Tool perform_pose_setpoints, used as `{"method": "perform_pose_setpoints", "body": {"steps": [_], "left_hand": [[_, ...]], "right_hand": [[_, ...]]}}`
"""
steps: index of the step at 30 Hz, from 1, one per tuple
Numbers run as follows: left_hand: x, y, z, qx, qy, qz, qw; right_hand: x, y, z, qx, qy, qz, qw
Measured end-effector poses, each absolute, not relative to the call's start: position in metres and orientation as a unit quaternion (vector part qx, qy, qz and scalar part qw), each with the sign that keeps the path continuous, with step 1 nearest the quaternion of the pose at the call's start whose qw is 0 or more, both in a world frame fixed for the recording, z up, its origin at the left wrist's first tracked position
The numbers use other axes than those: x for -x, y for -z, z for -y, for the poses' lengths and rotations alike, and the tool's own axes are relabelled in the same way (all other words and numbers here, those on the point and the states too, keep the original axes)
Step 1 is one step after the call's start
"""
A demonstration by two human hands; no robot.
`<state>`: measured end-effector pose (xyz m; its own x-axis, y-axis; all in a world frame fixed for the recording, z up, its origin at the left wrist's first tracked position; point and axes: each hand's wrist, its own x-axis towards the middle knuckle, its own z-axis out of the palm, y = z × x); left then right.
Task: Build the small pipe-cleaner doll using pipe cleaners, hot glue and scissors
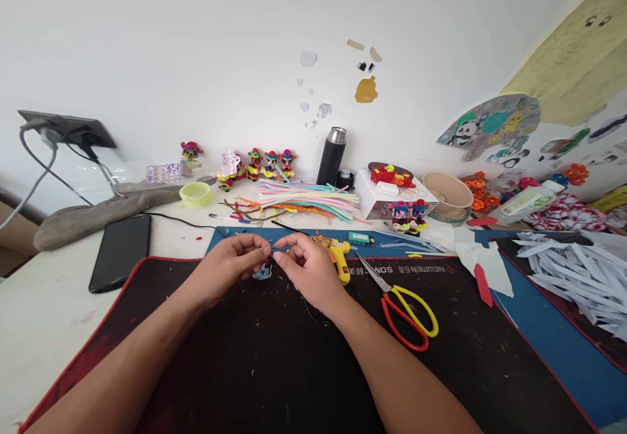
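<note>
Above the black mat, my left hand [240, 257] has its fingertips closed on a small figure piece [263, 270], light blue with red and dark parts, which hangs just below the fingers and is partly hidden by them. Close to its right, my right hand [311, 269] pinches thumb and forefinger together near the top of that piece; what lies between those fingertips is too small to make out. Behind the right hand lies a yellow glue gun [339, 257]. Scissors [399, 300] with one red and one yellow handle rest open to the right of it.
A bundle of pastel pipe cleaners [308, 200] lies behind my hands, with a black thermos [332, 158] and small figures [271, 164] by the wall. At left are a phone [121, 253] and a tape roll [196, 195]; at right, a heap of paper strips [578, 283].
</note>
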<state>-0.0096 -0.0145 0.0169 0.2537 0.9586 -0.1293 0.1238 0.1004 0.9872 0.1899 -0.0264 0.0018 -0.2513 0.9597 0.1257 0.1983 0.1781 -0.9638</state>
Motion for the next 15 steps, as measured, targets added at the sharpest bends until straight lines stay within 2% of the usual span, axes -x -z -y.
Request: {"method": "perform_pose_setpoints", "body": {"steps": [15], "left_hand": [[0.0108,-0.0141,0.0153,-0.548,-0.355,-0.476,0.589]], "right_hand": [[-0.1901,-0.0012,0.0286,0.466,-0.319,0.730,0.385]]}}
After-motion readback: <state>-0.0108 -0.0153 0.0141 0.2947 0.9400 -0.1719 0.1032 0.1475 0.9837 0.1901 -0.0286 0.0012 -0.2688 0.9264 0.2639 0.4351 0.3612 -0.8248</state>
